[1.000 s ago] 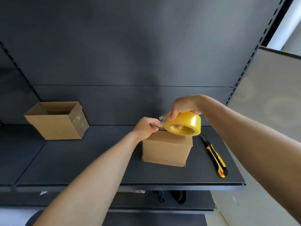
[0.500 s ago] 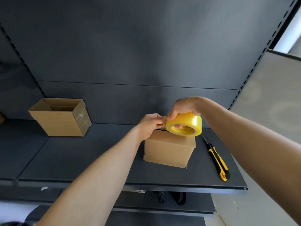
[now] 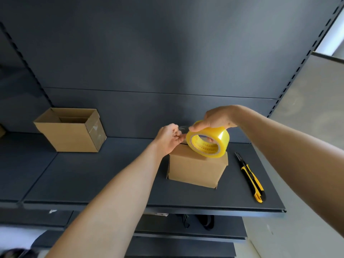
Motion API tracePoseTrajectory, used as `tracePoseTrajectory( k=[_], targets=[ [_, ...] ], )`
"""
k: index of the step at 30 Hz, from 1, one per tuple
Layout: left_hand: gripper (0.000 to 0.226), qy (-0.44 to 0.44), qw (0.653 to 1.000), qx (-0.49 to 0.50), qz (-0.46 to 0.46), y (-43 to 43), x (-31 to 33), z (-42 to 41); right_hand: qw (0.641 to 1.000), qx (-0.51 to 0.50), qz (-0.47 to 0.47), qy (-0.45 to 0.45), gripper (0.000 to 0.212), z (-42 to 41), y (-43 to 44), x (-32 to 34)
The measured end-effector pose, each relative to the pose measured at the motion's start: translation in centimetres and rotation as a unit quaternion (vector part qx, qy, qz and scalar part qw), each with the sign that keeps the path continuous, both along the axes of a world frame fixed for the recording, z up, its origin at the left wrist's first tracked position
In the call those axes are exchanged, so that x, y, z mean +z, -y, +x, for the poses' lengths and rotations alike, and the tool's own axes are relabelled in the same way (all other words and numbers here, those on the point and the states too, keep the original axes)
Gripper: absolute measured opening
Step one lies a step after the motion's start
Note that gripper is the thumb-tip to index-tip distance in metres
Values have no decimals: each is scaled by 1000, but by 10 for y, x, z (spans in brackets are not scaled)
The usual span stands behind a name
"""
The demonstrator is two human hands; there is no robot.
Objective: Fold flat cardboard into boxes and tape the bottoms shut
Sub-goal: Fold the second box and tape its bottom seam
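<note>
Lower shelf (image 3: 186,232): dark, below the front edge, with black items too dim to identify.
Shelf (image 3: 111,175): dark grey metal, matte – carries everything listed.
Utility knife (image 3: 250,178): yellow and black, flat on the shelf, right of the box, apart from it.
Cardboard box (image 3: 195,169): closed side up, centre of the shelf.
Tape roll (image 3: 208,142): yellow, tilted, just above the box's top.
Right hand (image 3: 216,119): gripping the roll from above.
Left hand (image 3: 168,139): fingertips pinching the loose clear tape end beside the roll.
Second box (image 3: 71,130): open-topped, far left, well apart.
Back panel (image 3: 167,53): dark grey – slotted uprights either side.
Wall (image 3: 312,112): pale, right.
</note>
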State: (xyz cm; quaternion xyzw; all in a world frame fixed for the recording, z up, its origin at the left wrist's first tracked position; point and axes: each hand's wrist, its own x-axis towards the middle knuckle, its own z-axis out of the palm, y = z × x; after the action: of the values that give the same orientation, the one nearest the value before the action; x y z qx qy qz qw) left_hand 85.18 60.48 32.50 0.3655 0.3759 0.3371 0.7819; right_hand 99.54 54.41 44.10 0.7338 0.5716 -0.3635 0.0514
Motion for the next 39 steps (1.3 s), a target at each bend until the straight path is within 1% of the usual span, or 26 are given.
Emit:
tracePoseTrajectory(
  k=[2, 4, 5, 7, 9, 11, 14, 17, 21, 25, 34, 37, 39],
  targets=[
    [28, 3, 1000, 10, -23, 0, -2, -2, 1000, 12, -5, 4, 58, -2, -4, -3],
    [17, -17, 1000, 15, -13, -2, -2, -5, 997, 35, 6, 67, 63, -9, -9, -4],
    [16, -38, 999, 11, 5, -3, -2, -6, 993, 51, 14, 107, 64, -13, -12, -4],
    [19, -92, 995, 9, 41, -8, -2, -9, 985, 77, 15, 156, 65, -19, -18, -1],
    [26, -140, 988, 12, 70, -13, -7, -14, 982, 88, -10, 168, 65, -25, -22, -2],
    [29, -175, 980, 1, 92, -14, -10, -19, 977, 97, -21, 188, 64, -32, -29, -1],
    [28, -215, 971, -9, 101, -13, -16, -26, 983, 79, -17, 167, 64, -31, -35, -5],
    [27, -216, 973, 0, 80, -11, -21, -28, 986, 65, 22, 154, 70, -22, -37, -10],
    [27, -196, 979, 16, 50, -13, -25, -25, 985, 62, 34, 157, 57, -22, -37, -9],
    [28, -189, 981, -3, 35, -8, -35, -26, 983, 63, 25, 171, 50, -37, -43, -11],
    [35, -243, 970, -3, 32, -1, -51, -23, 981, 48, 56, 178, 43, -58, -49, -21],
    [39, -257, 966, -5, 23, 1, -58, -19, 974, 42, 89, 204, 38, -64, -51, -24],
    [41, -268, 963, -5, 15, 0, -62, -19, 969, 30, 116, 216, 31, -66, -55, -26]
  ],
)
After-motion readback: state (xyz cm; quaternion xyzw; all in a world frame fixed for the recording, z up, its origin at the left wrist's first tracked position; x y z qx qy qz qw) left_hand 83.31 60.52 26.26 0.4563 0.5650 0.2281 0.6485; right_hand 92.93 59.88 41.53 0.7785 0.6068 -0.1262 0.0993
